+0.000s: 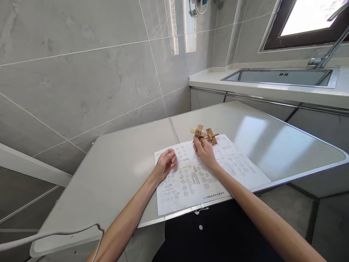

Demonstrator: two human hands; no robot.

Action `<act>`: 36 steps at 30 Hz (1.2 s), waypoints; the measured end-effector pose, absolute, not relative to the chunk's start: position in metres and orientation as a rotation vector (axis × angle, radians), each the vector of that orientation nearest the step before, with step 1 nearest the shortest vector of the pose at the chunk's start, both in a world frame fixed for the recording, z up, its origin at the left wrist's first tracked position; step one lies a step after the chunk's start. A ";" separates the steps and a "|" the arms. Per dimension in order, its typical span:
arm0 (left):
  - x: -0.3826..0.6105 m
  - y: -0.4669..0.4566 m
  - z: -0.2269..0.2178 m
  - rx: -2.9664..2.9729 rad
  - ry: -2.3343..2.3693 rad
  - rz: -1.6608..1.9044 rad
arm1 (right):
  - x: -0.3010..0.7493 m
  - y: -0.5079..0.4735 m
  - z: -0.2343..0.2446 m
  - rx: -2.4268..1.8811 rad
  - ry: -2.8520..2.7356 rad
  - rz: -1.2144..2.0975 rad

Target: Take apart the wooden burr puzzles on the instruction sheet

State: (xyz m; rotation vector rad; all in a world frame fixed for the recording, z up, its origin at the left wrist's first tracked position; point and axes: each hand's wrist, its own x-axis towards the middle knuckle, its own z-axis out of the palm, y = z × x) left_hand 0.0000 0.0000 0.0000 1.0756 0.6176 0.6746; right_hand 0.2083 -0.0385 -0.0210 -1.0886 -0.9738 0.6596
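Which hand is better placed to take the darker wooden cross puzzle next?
Right, probably. The right hand has its fingers at the lighter wooden cross puzzle, which sits right beside the darker wooden cross puzzle. The left hand rests curled on the instruction sheet, farther off.

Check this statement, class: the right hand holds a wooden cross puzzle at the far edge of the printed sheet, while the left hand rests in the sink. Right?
Not quite: the head view shows the left hand curled on the printed sheet, not in the sink. The right hand holds the wooden cross puzzle at its far edge.
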 end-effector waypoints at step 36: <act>0.008 -0.012 -0.007 1.575 0.666 0.950 | 0.195 -0.048 -0.030 -1.164 -1.661 0.711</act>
